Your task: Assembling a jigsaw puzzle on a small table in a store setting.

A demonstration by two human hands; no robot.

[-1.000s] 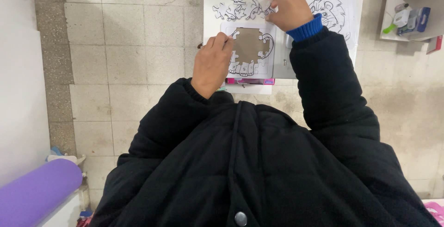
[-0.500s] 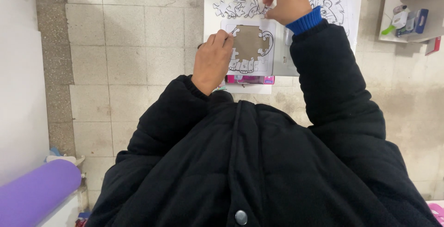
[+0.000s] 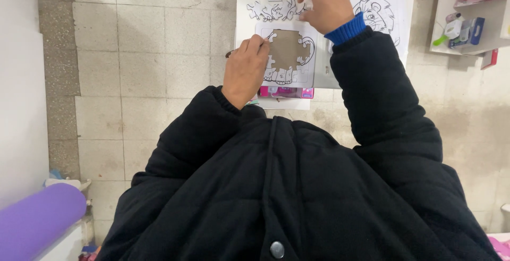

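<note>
A white jigsaw puzzle board (image 3: pixel 289 53) with black line art lies on a small white table (image 3: pixel 245 6); its middle is bare brown cardboard. My left hand (image 3: pixel 245 72) rests on the board's left edge, fingertips pressing it. My right hand (image 3: pixel 328 3) reaches to the far side, its fingers pinched on a loose puzzle piece among several loose pieces (image 3: pixel 273 8) lying above the board. A line drawing of a lion (image 3: pixel 378 14) lies to the right under my right arm.
A pink box (image 3: pixel 281 92) sticks out under the board's near edge. A white shelf (image 3: pixel 467 27) with small toys stands at the right. A purple roll (image 3: pixel 37 221) lies at the lower left. The floor (image 3: pixel 143 64) is pale tile.
My right hand has shifted slightly left over the loose pieces and pinches one. My left hand has stayed on the board's left edge.
</note>
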